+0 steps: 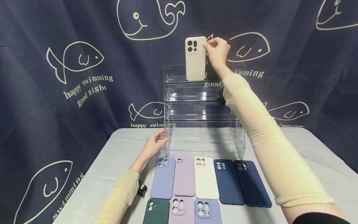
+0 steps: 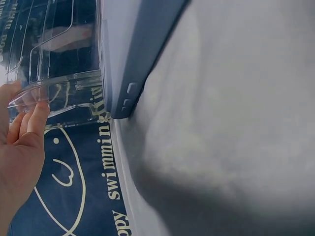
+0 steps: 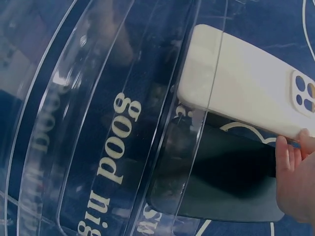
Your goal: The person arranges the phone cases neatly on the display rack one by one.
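In the head view, my right hand (image 1: 218, 52) pinches the upper right edge of a cream phone case (image 1: 195, 67). The case stands upright, its lower end at the top tier of a clear acrylic display rack (image 1: 201, 152). Beside it in the right wrist view is a dark phone case (image 3: 221, 172), which blends into the backdrop in the head view. My left hand (image 1: 153, 143) holds the left side of the rack low down, with its fingers at the clear panel's edge in the left wrist view.
Before the rack lie phone cases: periwinkle (image 1: 162, 182), lilac (image 1: 184, 179), white (image 1: 207, 183) and navy ones (image 1: 230, 186). Nearer is another row, with a dark green case (image 1: 156, 213). A navy curtain (image 1: 84, 124) hangs behind the grey table (image 1: 302, 161).
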### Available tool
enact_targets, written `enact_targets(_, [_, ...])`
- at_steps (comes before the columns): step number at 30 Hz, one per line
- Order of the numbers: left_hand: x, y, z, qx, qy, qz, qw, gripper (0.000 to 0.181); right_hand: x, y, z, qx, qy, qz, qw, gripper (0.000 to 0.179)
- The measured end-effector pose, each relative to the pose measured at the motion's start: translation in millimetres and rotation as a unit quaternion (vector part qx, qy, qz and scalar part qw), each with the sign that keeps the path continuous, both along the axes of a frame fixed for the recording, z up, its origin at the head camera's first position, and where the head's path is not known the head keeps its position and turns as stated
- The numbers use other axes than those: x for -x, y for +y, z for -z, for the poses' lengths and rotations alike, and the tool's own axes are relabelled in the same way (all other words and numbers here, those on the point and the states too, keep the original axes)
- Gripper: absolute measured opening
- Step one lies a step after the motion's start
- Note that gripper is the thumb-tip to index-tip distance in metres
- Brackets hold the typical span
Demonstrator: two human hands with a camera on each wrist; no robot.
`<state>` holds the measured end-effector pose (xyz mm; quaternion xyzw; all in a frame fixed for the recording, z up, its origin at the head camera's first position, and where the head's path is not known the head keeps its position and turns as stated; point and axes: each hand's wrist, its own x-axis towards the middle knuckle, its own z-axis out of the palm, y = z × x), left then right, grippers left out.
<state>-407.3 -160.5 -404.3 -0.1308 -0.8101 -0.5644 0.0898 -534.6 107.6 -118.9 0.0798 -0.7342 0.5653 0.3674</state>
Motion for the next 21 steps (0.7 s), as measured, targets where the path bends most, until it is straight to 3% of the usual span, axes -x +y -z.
enact_targets(10, [1.8, 1.1, 1.1, -0.003, -0.008, -0.003, 1.0000, 0.052, -2.7, 4.7, 10.8, -0.116, -0.013, 0.029, 0.9927, 0.024])
enact_targets(17, [-1.9, 0.7, -0.6, -0.014, 0.007, 0.007, 0.9999, 0.051, -6.8, 18.0, 19.3, -0.098, -0.012, 0.009, 0.9951, 0.026])
enact_targets(21, [-3.0, 0.7, -0.9, 0.001, 0.000, 0.004, 1.0000, 0.052, -12.4, 29.5, 24.3, -0.099, -0.017, 0.010, 0.9949, 0.028])
